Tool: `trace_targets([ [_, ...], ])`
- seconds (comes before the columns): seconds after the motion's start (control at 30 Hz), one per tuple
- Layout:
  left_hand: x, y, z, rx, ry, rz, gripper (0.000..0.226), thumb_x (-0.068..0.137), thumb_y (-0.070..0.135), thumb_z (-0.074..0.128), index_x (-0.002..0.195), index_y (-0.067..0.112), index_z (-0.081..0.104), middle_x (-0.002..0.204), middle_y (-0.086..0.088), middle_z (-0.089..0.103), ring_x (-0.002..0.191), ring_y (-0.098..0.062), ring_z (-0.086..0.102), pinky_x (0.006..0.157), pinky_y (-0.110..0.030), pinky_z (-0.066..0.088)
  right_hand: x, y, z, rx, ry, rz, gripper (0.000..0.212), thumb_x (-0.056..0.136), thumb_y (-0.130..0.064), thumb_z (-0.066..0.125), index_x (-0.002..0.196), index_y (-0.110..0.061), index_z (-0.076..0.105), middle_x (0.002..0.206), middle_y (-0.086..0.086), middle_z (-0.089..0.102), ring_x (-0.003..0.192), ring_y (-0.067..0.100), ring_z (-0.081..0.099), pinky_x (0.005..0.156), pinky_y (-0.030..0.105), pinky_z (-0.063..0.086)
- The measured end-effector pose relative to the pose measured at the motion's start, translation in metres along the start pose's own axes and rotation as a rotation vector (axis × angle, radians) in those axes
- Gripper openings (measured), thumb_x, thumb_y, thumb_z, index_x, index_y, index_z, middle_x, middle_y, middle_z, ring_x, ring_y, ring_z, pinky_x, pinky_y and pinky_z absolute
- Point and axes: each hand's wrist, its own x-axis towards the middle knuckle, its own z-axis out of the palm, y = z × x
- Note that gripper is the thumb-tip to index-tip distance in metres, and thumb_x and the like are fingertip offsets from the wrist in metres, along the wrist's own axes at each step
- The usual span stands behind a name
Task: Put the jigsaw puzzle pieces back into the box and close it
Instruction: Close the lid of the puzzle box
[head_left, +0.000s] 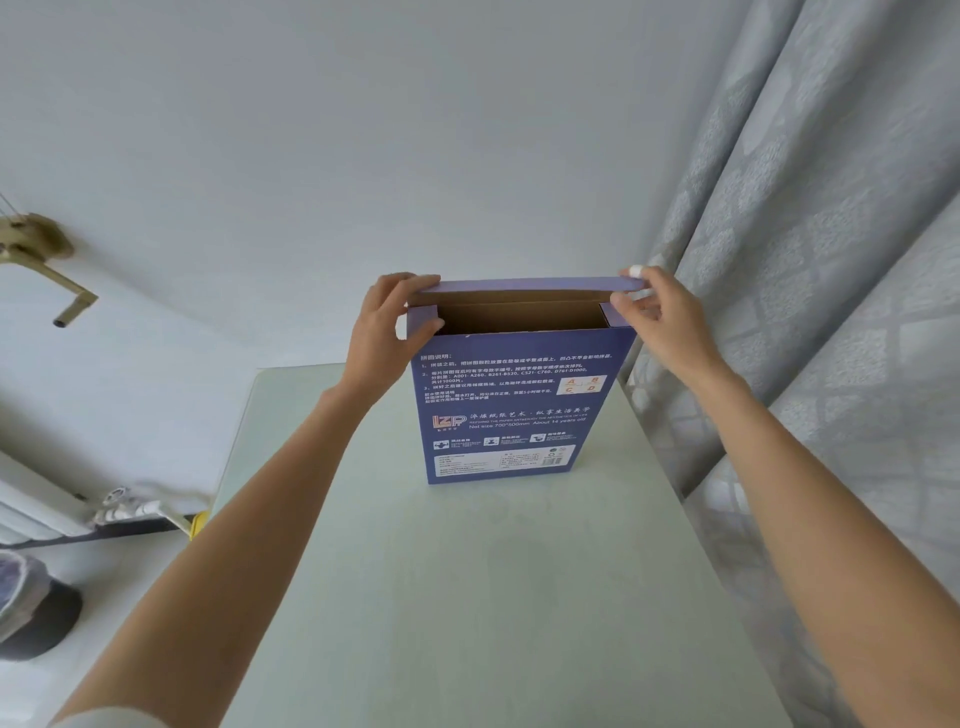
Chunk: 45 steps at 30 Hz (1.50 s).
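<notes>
Two hands (387, 322) (660, 312), upright blue cardboard box (514, 410), flap (530, 285) raised

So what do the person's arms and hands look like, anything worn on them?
Both forearms are bare, no watch or bracelet showing. The left hand wears nothing visible. The right hand has a white wrap on one fingertip. A pale sleeve edge shows at the bottom left corner.

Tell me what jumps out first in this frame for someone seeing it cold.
The tall blue puzzle box standing upright at the far middle of the pale table, its top open with bare brown cardboard inside. The left hand and right hand pinch the ends of the top flap. A grey patterned curtain fills the right side; no loose pieces show.
</notes>
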Motion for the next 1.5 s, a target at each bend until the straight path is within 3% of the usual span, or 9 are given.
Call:
trace_targets([
  [0.13,-0.008,0.002,-0.001,0.110,-0.042,0.066,0.024,0.088,0.026,0.064,0.110,0.017,0.066,0.114,0.000,0.059,0.103,-0.016,0.055,0.084,-0.023,0.043,0.001,0.006,0.000,-0.027,0.049,-0.053,0.013,0.086,-0.015,0.064,0.093,-0.004,0.066,0.095,0.010,0.069,0.082,0.020,0.066,0.077,0.027,0.052],
  [0.23,-0.005,0.005,0.003,0.124,-0.001,0.041,0.018,0.090,0.022,0.060,0.103,0.015,0.069,0.107,-0.001,0.064,0.096,-0.019,0.059,0.080,-0.027,0.046,0.003,0.011,0.005,-0.095,0.115,-0.099,0.011,0.081,-0.014,0.069,0.086,-0.004,0.069,0.086,0.013,0.069,0.072,0.022,0.066,0.072,0.033,0.054],
  [0.37,0.005,0.005,0.003,0.138,0.002,0.026,0.016,0.090,0.020,0.060,0.101,0.017,0.070,0.101,0.000,0.065,0.085,-0.019,0.061,0.074,-0.032,0.050,0.006,0.011,0.010,-0.172,0.173,-0.150,0.011,0.081,-0.014,0.069,0.086,-0.004,0.069,0.087,0.012,0.066,0.065,0.018,0.061,0.068,0.031,0.051],
  [0.53,0.015,0.006,-0.002,0.263,-0.043,0.133,0.020,0.092,0.022,0.055,0.105,0.016,0.069,0.098,-0.004,0.065,0.084,-0.025,0.061,0.069,-0.036,0.050,0.007,0.011,0.012,-0.238,0.131,-0.191,0.011,0.082,-0.004,0.065,0.093,-0.004,0.067,0.096,0.011,0.062,0.073,0.011,0.058,0.068,0.023,0.045],
  [0.8,0.008,0.000,-0.003,0.297,-0.048,0.168,0.019,0.089,0.024,0.060,0.103,0.018,0.071,0.099,-0.001,0.067,0.084,-0.023,0.060,0.067,-0.030,0.048,0.009,0.018,0.008,-0.125,0.108,-0.175,0.007,0.078,-0.007,0.071,0.084,-0.004,0.069,0.090,0.012,0.066,0.070,0.016,0.060,0.070,0.032,0.049],
  [0.97,0.006,-0.002,0.001,0.278,-0.033,0.141,0.019,0.089,0.020,0.061,0.103,0.017,0.072,0.101,-0.001,0.068,0.084,-0.024,0.060,0.069,-0.031,0.048,0.012,0.022,0.005,-0.104,0.045,-0.180,0.007,0.079,-0.007,0.070,0.086,-0.005,0.070,0.091,0.010,0.065,0.070,0.015,0.059,0.066,0.006,0.038],
  [1.13,0.004,0.001,0.000,0.355,-0.099,0.175,0.022,0.092,0.028,0.053,0.102,0.018,0.070,0.107,0.004,0.068,0.096,-0.022,0.059,0.067,-0.033,0.052,0.009,0.025,0.001,-0.328,0.073,-0.324,0.007,0.079,-0.015,0.071,0.083,-0.009,0.071,0.089,0.006,0.068,0.077,0.029,0.057,0.072,0.035,0.039],
  [1.3,0.004,0.015,0.008,0.555,-0.142,0.221,0.037,0.086,0.041,0.044,0.103,0.014,0.063,0.105,0.001,0.068,0.100,-0.025,0.059,0.082,-0.034,0.048,-0.001,0.024,0.003,-0.434,0.053,-0.360,0.009,0.080,-0.013,0.069,0.088,-0.009,0.069,0.102,0.004,0.068,0.095,0.031,0.055,0.080,0.038,0.038],
  [1.5,0.003,0.017,0.018,0.566,-0.155,0.188,0.031,0.087,0.019,0.062,0.116,0.027,0.063,0.113,-0.001,0.061,0.102,-0.027,0.055,0.068,-0.034,0.049,0.000,0.011,0.006,-0.580,-0.011,-0.364,0.014,0.083,-0.021,0.067,0.087,-0.008,0.070,0.111,0.007,0.066,0.107,0.030,0.055,0.087,0.040,0.040],
])
